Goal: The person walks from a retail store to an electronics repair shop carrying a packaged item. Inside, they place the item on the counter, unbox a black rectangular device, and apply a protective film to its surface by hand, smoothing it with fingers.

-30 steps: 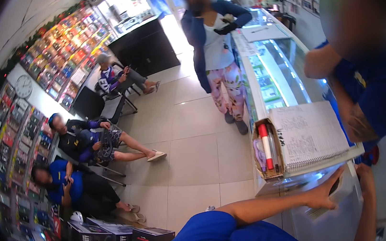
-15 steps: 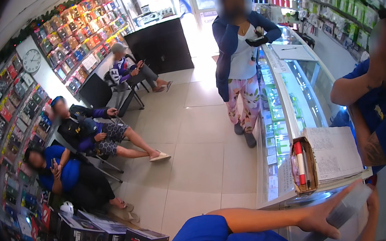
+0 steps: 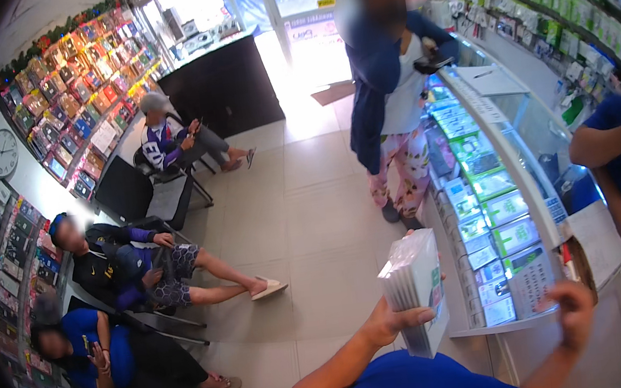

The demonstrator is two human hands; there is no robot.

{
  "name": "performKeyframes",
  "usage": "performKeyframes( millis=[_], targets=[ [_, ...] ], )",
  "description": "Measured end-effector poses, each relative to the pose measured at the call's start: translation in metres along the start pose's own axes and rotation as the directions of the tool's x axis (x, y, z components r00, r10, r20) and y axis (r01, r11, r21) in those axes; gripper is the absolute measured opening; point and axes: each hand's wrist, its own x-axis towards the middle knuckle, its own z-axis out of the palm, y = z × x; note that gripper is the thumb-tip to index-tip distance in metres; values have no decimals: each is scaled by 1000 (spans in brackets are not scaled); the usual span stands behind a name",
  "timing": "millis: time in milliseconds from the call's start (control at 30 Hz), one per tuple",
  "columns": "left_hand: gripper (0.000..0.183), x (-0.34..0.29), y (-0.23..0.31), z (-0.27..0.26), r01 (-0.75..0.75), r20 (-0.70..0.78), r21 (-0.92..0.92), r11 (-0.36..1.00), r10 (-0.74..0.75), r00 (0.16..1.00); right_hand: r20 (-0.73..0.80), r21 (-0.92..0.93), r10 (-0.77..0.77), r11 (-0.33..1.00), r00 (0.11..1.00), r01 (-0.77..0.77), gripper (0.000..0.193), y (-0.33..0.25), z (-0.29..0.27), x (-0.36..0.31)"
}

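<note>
stack of white packages [image 3: 408, 279] gripped left of the glass counter [image 3: 518, 168]

the person's left hand [image 3: 388, 324] grasps the thin packages, thumb across their near side, likely to keep the edges from slipping apart. the right hand [image 3: 573, 311], released and fingers loosely bent, is raised near the cardboard pen box [image 3: 583, 267], perhaps set there for easy reach.

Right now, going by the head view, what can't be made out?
All in the head view:
Left hand: some fingers, hidden behind the stack of flat packages.
Notebook: its writing, too faint and small.
Co-worker: far side, cut off by the dark rim.
Standing person: face, blurred.
</note>
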Motion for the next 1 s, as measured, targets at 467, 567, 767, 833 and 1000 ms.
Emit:
performKeyframes(
  millis=[467,567,767,833,1000],
  targets=[
    [107,73,82,-258,49,-641,177,983,77,764,829,108,113,928,547,-356,127,156,395,303],
    [111,99,134,-308,55,-760,220,974,136,636,900,182,14,896,435,-405,127,184,458,375],
    [111,138,219,-422,-27,-772,490,871,448,450,962,225,-105,826,251,-517,122,183,563,529],
    [101,166,235,-460,-1,-720,617,787,565,403,965,245,-142,783,220,-571,118,203,592,581],
    [87,208,237,-577,69,-853,424,903,372,367,936,160,130,667,326,-727,107,294,624,683]
  ],
)
